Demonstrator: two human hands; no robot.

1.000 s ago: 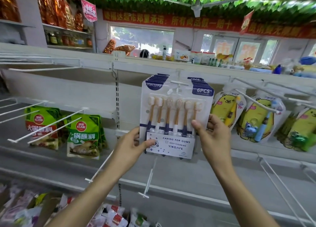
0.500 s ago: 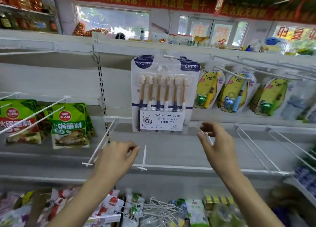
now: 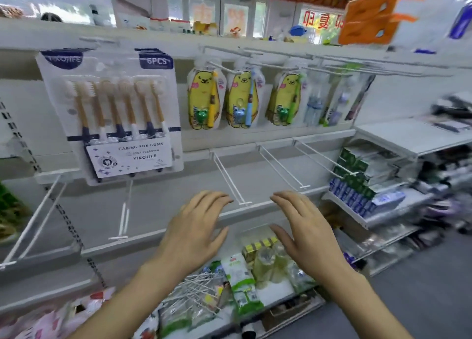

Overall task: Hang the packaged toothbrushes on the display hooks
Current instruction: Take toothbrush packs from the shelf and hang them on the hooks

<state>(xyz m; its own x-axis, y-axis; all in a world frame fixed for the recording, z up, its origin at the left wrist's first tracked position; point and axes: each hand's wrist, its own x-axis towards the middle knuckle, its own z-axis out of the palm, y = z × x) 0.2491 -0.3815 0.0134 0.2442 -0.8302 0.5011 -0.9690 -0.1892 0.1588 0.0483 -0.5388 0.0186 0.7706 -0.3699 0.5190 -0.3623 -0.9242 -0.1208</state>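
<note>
**Empty grip on both sides, six-pack hanging at upper left**

Neither grip holds anything: the left hand (image 3: 194,232) and the right hand (image 3: 306,232) hover side by side, palms down, fingers spread and only slightly bent, with a gap between them. They are in front of the grey shelf edge (image 3: 153,239), touching nothing that can be seen.

Just beyond the fingertips, bare white wire hooks (image 3: 228,177) stick out from the back panel toward the viewer; one hook's tip lies between the two hands. Below the hands, a lower shelf holds loose packets, among them a green-and-white pouch (image 3: 241,285) and a bundle of spare white hooks (image 3: 196,287).

The packaged toothbrushes (image 3: 115,114), a stack of white cards marked "6PCS" with six tan-handled brushes under clear plastic, hang well above and to the left of the left hand, tilted slightly. To their right hang three yellow bear-shaped children's toothbrush packs (image 3: 241,98) in a row, then blurred clear packs (image 3: 337,98). At far right, green and blue boxes (image 3: 357,185) are stacked on side shelves; that area is motion-blurred.
</note>
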